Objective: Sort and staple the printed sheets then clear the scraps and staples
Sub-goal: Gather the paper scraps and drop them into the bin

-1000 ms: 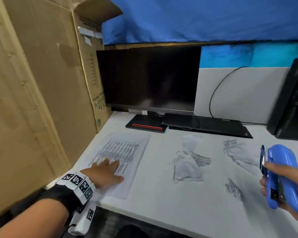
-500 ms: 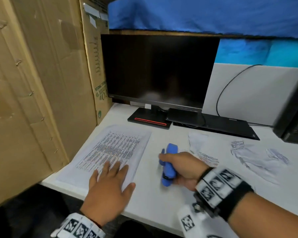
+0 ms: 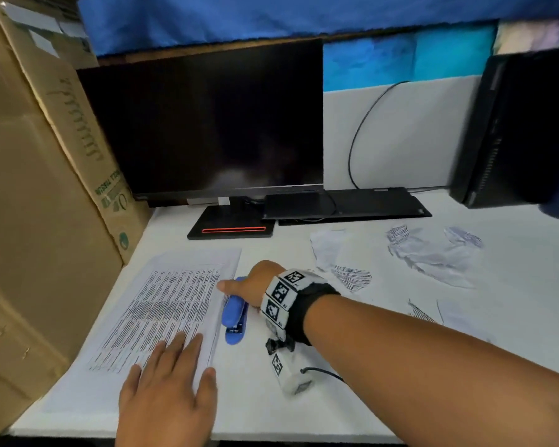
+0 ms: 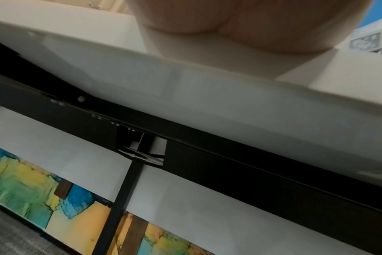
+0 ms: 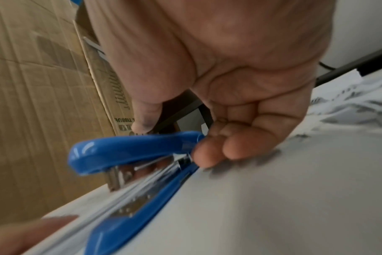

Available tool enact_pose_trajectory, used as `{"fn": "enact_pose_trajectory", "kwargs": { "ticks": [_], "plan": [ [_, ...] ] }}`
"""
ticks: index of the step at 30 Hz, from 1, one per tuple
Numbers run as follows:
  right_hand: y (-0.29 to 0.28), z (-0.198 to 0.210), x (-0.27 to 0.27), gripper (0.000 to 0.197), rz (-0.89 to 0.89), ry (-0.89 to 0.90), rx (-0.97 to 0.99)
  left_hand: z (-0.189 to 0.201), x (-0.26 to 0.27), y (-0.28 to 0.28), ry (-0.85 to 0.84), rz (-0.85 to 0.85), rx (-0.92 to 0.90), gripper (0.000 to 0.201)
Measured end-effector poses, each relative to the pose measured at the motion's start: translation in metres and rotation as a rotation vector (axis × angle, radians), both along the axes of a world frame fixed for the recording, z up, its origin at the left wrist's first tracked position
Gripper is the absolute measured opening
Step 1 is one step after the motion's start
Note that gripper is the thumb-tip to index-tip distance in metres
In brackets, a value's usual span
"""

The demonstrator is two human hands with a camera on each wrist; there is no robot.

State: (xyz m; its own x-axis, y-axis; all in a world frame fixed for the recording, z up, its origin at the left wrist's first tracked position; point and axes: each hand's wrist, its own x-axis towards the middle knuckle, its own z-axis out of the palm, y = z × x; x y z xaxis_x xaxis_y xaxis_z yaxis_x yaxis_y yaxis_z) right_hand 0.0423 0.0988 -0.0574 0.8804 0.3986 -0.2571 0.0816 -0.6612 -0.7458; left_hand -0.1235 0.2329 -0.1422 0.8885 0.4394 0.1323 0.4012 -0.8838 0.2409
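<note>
A stack of printed sheets (image 3: 162, 317) lies at the left of the white desk (image 3: 304, 398). My left hand (image 3: 175, 366) presses flat on the stack's near right corner, fingers straight. My right hand (image 3: 242, 285) grips a blue stapler (image 3: 234, 317) against the stack's right edge. In the right wrist view the thumb sits on top of the stapler (image 5: 131, 150) and the fingers (image 5: 209, 153) curl at its far end. The sheets' edge (image 5: 142, 182) appears to lie in its mouth, though blurred. The left wrist view shows only the heel of the left hand (image 4: 207, 17) at the desk edge (image 4: 185, 72).
Crumpled and torn paper scraps (image 3: 349, 275) (image 3: 433, 253) (image 3: 423, 314) lie on the desk's right half. A dark monitor (image 3: 207, 124) and a flat black device (image 3: 346, 204) stand at the back. Cardboard boxes (image 3: 46, 221) wall the left; a black tower (image 3: 523, 124) stands far right.
My right hand has carried the stapler from the far right across the desk to the sheets' right edge. My left hand has slid toward the near corner of the stack.
</note>
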Motion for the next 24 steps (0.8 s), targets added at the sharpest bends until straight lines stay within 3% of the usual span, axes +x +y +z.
{"fn": "enact_pose_trajectory", "kwargs": {
  "ticks": [6, 12, 15, 17, 19, 21, 24],
  "plan": [
    [-0.058, 0.029, 0.019, 0.045, 0.105, -0.237, -0.214, 0.001, 0.000, -0.002, 0.000, -0.012, 0.015, 0.083],
    [-0.225, 0.059, 0.062, 0.034, -0.058, -0.436, -0.691, 0.010, -0.003, -0.005, 0.062, -0.002, 0.068, 0.092],
    [-0.300, 0.056, 0.081, 0.030, -0.100, -0.402, -0.956, 0.033, -0.003, -0.016, 0.007, -0.016, 0.141, 0.083],
    [-0.336, 0.049, 0.091, 0.026, -0.109, -0.396, -1.002, 0.060, 0.005, -0.031, -0.069, -0.120, 0.212, 0.066],
    [-0.357, 0.039, 0.098, 0.024, -0.165, -0.386, -0.934, 0.086, 0.023, -0.055, -0.123, -0.250, 0.123, 0.048],
    [-0.367, 0.026, 0.107, 0.036, -0.250, -0.371, -0.818, 0.103, 0.049, -0.082, -0.051, -0.326, -0.069, 0.028],
    [-0.373, 0.003, 0.121, 0.066, -0.413, -0.298, -0.649, 0.105, 0.096, -0.115, 0.181, -0.327, -0.085, 0.024]
  ]
}}
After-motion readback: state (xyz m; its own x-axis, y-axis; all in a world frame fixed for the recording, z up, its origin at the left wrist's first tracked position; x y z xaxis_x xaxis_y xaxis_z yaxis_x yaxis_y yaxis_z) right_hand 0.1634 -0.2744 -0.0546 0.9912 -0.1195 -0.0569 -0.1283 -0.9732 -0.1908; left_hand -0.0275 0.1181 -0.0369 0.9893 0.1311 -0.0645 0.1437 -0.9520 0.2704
